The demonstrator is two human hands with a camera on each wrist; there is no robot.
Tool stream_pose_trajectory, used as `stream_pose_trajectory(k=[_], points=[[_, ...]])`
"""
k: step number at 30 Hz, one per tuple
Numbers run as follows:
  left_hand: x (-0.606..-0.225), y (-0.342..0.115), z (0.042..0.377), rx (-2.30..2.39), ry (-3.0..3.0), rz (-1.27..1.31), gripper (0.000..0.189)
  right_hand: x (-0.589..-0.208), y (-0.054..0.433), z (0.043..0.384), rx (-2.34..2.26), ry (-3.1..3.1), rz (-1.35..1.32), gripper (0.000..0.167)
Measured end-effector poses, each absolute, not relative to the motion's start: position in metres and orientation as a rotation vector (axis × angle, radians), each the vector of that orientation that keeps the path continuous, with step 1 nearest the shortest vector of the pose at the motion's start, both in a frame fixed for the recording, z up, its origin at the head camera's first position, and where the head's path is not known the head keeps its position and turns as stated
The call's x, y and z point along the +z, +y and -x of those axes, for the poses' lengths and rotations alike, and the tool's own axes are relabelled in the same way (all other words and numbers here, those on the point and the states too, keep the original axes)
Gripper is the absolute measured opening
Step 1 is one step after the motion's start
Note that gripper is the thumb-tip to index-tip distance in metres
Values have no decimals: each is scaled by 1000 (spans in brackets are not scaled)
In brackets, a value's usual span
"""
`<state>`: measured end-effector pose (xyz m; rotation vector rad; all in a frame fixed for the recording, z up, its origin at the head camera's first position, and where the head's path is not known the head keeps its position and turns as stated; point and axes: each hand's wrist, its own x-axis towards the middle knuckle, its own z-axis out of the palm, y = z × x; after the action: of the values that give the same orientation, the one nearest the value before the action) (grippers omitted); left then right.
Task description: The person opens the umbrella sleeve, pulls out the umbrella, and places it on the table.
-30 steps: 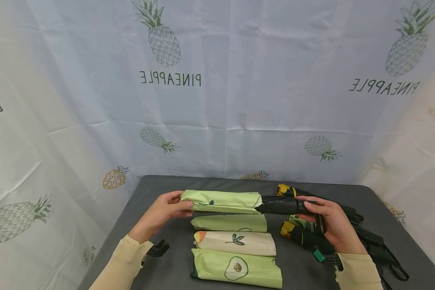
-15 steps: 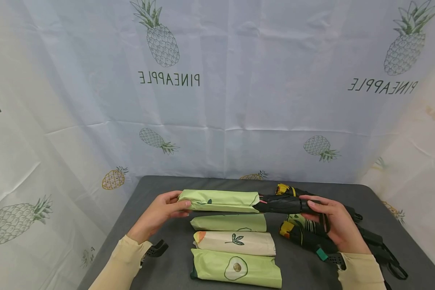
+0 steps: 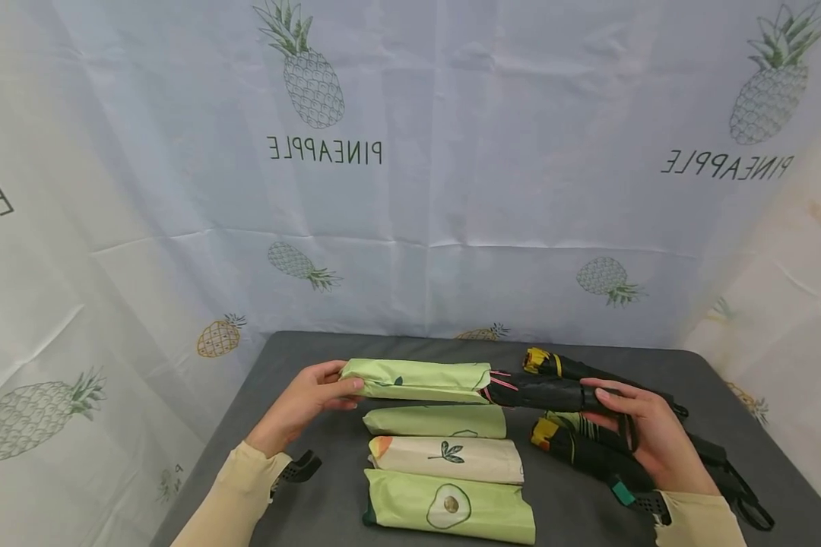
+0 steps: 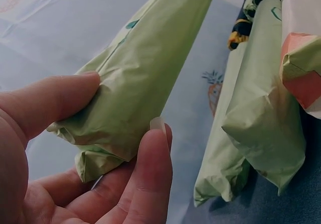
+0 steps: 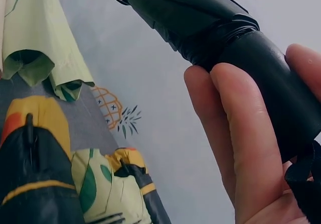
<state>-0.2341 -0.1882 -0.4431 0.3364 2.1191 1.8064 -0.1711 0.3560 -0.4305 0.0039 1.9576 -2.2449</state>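
My left hand (image 3: 301, 414) pinches the closed end of a light green umbrella sleeve (image 3: 417, 380), thumb on top and fingers beneath. From the sleeve's right-hand opening sticks out a folded black umbrella (image 3: 537, 391), with pinkish-red ribs showing at the opening. Its far end is hidden inside the sleeve. My right hand (image 3: 650, 433) grips the umbrella's smooth black handle (image 5: 276, 88), and a black wrist strap (image 5: 303, 184) hangs by the palm. Both hands hold sleeve and umbrella level above the table.
Below lie a green sleeve (image 3: 438, 422), a cream sleeve (image 3: 448, 460) and an avocado-print sleeve (image 3: 479, 505) in a column. Several folded umbrellas lie at the right, including a black one with a yellow end (image 3: 581, 448) and another at the back (image 3: 575, 368). A pineapple-print curtain (image 3: 445, 190) surrounds the grey table (image 3: 335, 486).
My right hand has moved right with the umbrella, so more of it is outside the sleeve and its pinkish-red ribs now show. My left hand stays nearly in place.
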Motion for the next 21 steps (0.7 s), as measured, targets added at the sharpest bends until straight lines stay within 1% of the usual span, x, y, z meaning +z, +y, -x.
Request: stream_pose_trajectory(k=[9, 16, 21], points=[[-449, -184, 236, 1842, 2114, -322, 62, -432, 376, 166, -2276, 1899, 55, 37], [-452, -182, 240, 1851, 2101, -322, 63, -433, 395, 157, -2241, 1894, -11, 36], [-452, -181, 244, 1864, 2096, -306, 61, -433, 411, 149, -2253, 1856, -7, 38]])
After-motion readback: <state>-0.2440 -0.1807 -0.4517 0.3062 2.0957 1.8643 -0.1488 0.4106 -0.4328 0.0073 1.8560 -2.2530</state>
